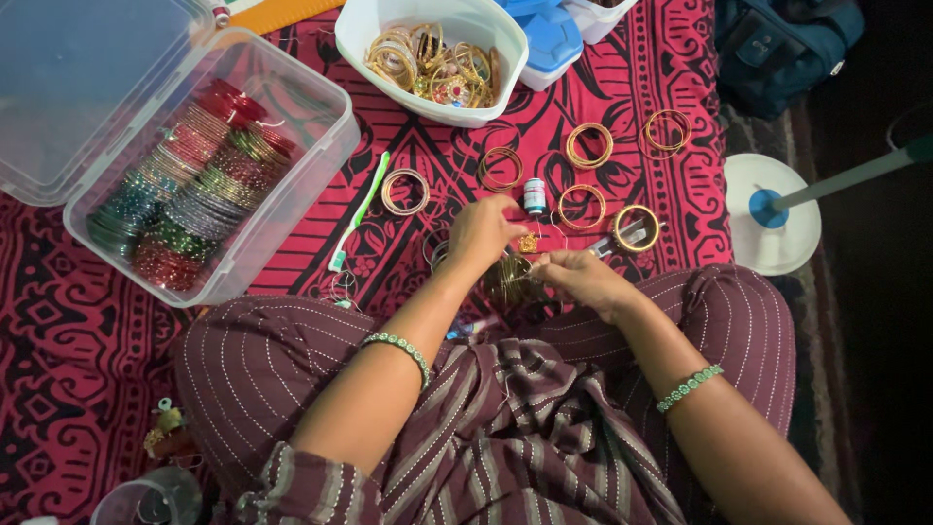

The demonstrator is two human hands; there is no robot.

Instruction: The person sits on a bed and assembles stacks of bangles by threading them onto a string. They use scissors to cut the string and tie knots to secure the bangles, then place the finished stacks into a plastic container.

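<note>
My left hand [481,233] and my right hand [581,280] meet over my lap, both pinching a stack of thin gold bangles [509,282] held between them. A small gold ornament [528,243] sits just above the fingertips. A thread spool [535,194] with a blue top stands on the red patterned cloth [622,87] right behind my hands. Several loose gold bangles, one of them [589,146] near the cloth's far side, lie in rows on the cloth beyond it. I wear a green beaded bracelet on each wrist.
A clear plastic box [321,146] at left holds rows of coloured bangles, its lid open behind. A white tub [360,39] of gold bangles stands at the top. A green-and-white toothbrush [358,212] lies on the cloth. A white round stand [773,214] sits at right.
</note>
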